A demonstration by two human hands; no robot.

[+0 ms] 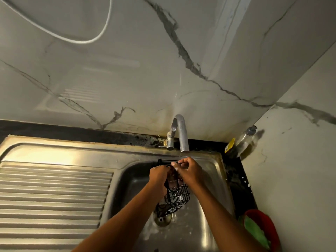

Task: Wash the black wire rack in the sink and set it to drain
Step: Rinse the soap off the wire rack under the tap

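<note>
Both our hands are on the rack [179, 197]. Our left hand [158, 176] has its fingers curled round the rack's upper left side. Our right hand [190, 171] is curled too, thumb and fingertips pinching a wire at the top edge, just below the tap [181, 135]. We hold the rack tilted in the air over the sink [134, 186], its lower end above the drain [162, 220]; whether it touches the bottom we cannot tell.

We judge slipping to be the main risk. Wet, soapy wire is slick, and a pinch on one thin wire is a weak hold, so if the left hand loosens, the rack could swing down and clatter into the basin. Raising it carelessly could knock its top frame against the tap. Carrying it across to the ridged drainboard [54, 197] on the left could catch a wire on the sink's rim.

We see a small black basket of thin wires, a close grid with an open frame at the top. White flecks, probably suds, cling near its lower end. Something brownish shows through the wires by our hands; we cannot tell what it is.
</note>
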